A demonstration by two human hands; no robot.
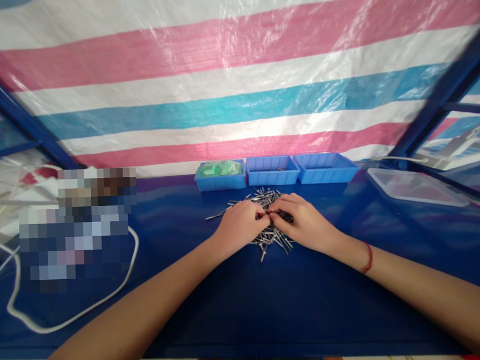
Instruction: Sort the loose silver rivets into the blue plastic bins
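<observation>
A loose pile of thin silvery metal pins, perhaps rivets [274, 236], lies on the blue table top. Over its left side is my left hand [243, 223], its fingers bent and pinched together at the pile. My right hand [298, 218] covers the right side, with thumb and fingertips closed and nearly meeting those of my left hand. Whatever sits between the fingertips is too small to make out. Pins stick out around and below both hands. A red string circles my right wrist.
Behind the pile stand three blue bins: one with green packets [220, 183], a middle one [273, 178] with a few pins, and a right one [327, 173]. A clear lid [417, 187] lies right. A white cable [129, 273] loops at left, near a blurred area.
</observation>
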